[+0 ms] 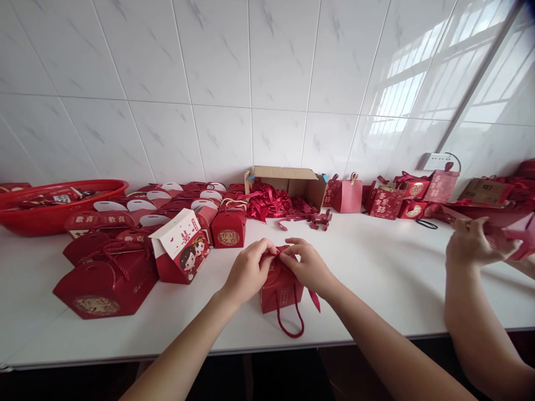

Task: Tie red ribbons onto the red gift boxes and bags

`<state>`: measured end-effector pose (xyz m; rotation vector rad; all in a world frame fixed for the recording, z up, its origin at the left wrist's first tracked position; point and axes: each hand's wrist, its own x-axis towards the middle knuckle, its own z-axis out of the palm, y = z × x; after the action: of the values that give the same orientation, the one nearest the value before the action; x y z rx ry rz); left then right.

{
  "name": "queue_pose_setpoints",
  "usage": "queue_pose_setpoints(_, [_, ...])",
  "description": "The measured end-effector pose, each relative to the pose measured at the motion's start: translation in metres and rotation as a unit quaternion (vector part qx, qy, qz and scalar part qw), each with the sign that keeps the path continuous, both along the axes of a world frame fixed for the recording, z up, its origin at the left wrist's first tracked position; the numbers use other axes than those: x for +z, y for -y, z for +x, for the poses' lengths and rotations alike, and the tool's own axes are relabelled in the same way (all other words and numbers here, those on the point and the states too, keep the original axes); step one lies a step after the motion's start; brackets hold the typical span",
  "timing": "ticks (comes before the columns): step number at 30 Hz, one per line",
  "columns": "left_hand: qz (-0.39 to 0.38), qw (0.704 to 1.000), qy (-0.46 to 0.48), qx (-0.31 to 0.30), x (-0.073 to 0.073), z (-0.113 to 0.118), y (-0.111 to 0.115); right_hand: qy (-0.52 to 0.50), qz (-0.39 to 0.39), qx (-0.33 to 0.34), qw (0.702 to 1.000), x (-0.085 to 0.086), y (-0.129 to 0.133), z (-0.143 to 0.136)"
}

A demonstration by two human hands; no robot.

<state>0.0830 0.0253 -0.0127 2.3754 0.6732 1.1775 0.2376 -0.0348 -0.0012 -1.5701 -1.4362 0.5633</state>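
In front of me on the white table (pixel 368 278) stands a small red gift box (pixel 270 301). Its twisted red cord handle (pixel 291 334) hangs down the near side. A red ribbon (pixel 315 301) lies across the top, one tail dropping on the right. My left hand (pixel 249 268) is closed, pinching the ribbon at the box's top from the left. From the right, my right hand (pixel 307 268) pinches the same ribbon, fingertips close to the left ones. The exact form of the ribbon between the fingers is partly hidden.
Red gift boxes (pixel 111 278) crowd the left, beside a red basin (pixel 42 223). An open cardboard box (pixel 288 174) spills red ribbons (pixel 270 200) near the wall. Finished-looking red bags (pixel 387 201) stand behind right. A co-worker's hand (pixel 468 242) holds a red box (pixel 524 236) at right.
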Motion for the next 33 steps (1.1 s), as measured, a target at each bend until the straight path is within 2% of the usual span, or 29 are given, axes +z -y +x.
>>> queue_pose_setpoints(3, [-0.011,1.0,0.021,0.001,-0.005,0.003,-0.002,-0.04,-0.02,0.092,0.995,0.002,-0.001,0.003])
queue_pose_setpoints(5, [-0.026,0.999,0.041,0.004,-0.008,0.005,-0.004,-0.091,-0.026,0.125,0.988,0.001,-0.001,0.004])
queue_pose_setpoints(8, [-0.049,0.995,0.082,0.021,-0.01,0.006,-0.003,-0.18,-0.027,0.089,0.979,-0.004,-0.001,0.002])
queue_pose_setpoints(10, [-0.061,0.994,0.087,0.021,-0.007,0.003,0.001,-0.202,-0.031,0.054,0.977,-0.007,-0.002,0.0])
queue_pose_setpoints(15, [-0.083,0.996,0.031,0.007,0.002,-0.004,0.011,-0.152,-0.034,0.032,0.987,-0.004,0.0,-0.007])
queue_pose_setpoints(19, [-0.097,0.995,0.024,0.019,0.003,-0.005,0.006,-0.125,-0.038,0.004,0.991,0.002,0.005,-0.006])
queue_pose_setpoints(22, [-0.103,0.995,0.003,-0.008,0.004,-0.009,0.0,-0.101,-0.035,-0.016,0.994,0.002,0.012,0.002])
queue_pose_setpoints(24, [-0.102,0.994,-0.016,-0.032,0.007,-0.014,-0.001,-0.069,-0.026,-0.009,0.997,0.0,0.017,0.008])
queue_pose_setpoints(28, [-0.097,0.992,-0.046,-0.063,0.016,-0.02,0.002,0.017,0.009,0.046,0.999,-0.006,0.019,0.015])
queue_pose_setpoints(33, [-0.111,0.989,-0.061,-0.072,0.022,-0.021,0.004,0.092,0.035,0.005,0.995,0.0,0.026,0.02])
